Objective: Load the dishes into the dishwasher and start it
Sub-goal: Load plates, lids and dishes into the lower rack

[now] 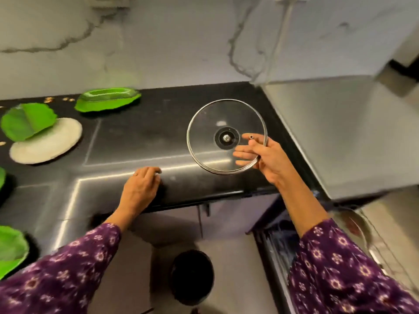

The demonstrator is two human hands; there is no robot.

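- While the right hand [269, 162] pinches the glass lid [217, 123] at its lower right rim, with the thumb on the near face and the fingers showing through the glass, the lid hangs tilted above the black countertop [127, 143], right of frame centre.
- The lid's metal band and the centre fitting with its nut face the camera. No other dish touches it.
- The left hand [140, 189] rests on the counter near the front edge, at frame centre. Its fingers are bent with the tips down, and it plainly grips nothing.
- Bare counter lies under and to the left of the lid. The marble wall [158, 41] closes the far side, and a grey metal-looking surface [340, 132] closes the right.
- At the lower right, the dishwasher rack [278, 243] stands pulled out below the counter edge, partly hidden by the patterned right sleeve [340, 268]. A steel plate [353, 223] stands in it.
- At the upper left, a green leaf-shaped dish [108, 99] sits near the wall, well apart from the lid.
- Farther left, a green leaf plate [27, 121] overlaps a white round plate [52, 143].
- Another green plate [11, 248] shows at the lower left edge.
- A black round bin [192, 277] stands on the floor at the bottom centre, between the arms and just left of the rack.
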